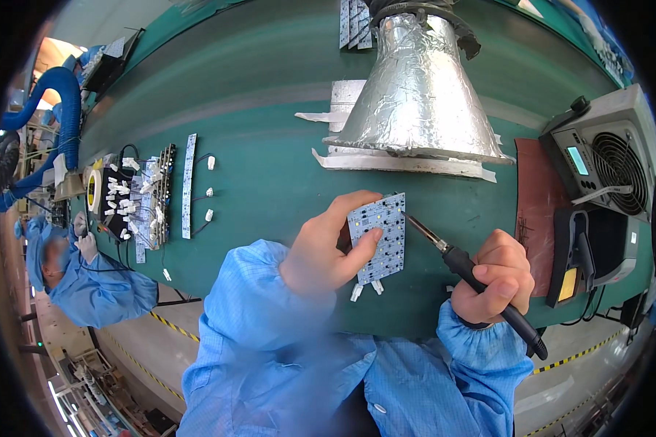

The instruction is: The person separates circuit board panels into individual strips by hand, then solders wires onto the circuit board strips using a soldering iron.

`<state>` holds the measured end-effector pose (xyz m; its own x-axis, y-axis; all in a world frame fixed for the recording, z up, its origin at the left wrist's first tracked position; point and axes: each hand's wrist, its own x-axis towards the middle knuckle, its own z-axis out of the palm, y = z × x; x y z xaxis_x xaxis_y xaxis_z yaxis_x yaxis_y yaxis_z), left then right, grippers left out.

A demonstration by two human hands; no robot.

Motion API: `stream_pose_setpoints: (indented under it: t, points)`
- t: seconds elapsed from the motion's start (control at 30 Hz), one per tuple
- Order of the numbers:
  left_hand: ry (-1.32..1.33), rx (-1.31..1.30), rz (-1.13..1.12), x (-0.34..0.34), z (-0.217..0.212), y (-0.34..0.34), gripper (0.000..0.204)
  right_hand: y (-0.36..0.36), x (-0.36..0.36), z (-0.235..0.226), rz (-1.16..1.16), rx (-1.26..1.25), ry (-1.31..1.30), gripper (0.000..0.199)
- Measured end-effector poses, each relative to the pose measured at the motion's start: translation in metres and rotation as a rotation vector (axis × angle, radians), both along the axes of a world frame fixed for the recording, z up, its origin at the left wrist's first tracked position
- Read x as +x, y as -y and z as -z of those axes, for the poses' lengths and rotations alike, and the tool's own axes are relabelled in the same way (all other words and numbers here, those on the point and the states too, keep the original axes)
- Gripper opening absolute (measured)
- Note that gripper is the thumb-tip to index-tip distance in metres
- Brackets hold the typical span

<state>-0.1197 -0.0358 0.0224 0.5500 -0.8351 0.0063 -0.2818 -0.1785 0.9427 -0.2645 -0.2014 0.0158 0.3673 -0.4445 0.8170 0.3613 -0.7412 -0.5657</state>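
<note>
My left hand (335,244) grips a pale circuit board (386,251) dotted with small components, the thumb lying across its face. Two white connectors (366,290) hang from the board's lower edge. In my right hand (494,280) is a soldering iron (459,264) with a black handle, its fingers wrapped round the grip. The iron's tip points up and left, close to the board's upper right edge; whether it touches cannot be made out. Both sleeves are blue.
A foil-covered fume hood (423,87) stands over the green bench (262,160). To the right are a fan unit (608,156) and a soldering stand with a yellow sponge (567,282). A long board strip (189,186) and stacked wired boards (153,197) lie left, near a co-worker (87,277).
</note>
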Motion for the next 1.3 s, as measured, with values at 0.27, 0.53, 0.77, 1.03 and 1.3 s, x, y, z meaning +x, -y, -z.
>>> stream_pose_setpoints:
  t: [0.27,0.53,0.77,1.03,1.3]
  points:
    - [0.022,-0.008,0.025,0.0012,0.0001,-0.0014,0.043,-0.0013,0.0008,-0.0003,0.002,0.012,0.010,0.028]
    - [0.024,-0.003,0.025,0.0019,0.0029,-0.0023,0.044,-0.0010,0.0016,-0.0004,-0.018,0.017,0.025,0.027]
    - [0.048,-0.013,0.035,0.0025,0.0043,-0.0035,0.044,-0.0009,0.0016,-0.0001,-0.026,0.022,0.031,0.027]
    - [0.066,-0.023,0.051,0.0034,0.0044,-0.0035,0.044,-0.0010,0.0014,-0.0009,-0.020,0.035,0.027,0.029]
    - [-0.037,0.001,-0.015,0.0005,0.0029,-0.0012,0.043,0.0017,-0.0062,-0.0027,-0.003,0.090,0.085,0.030]
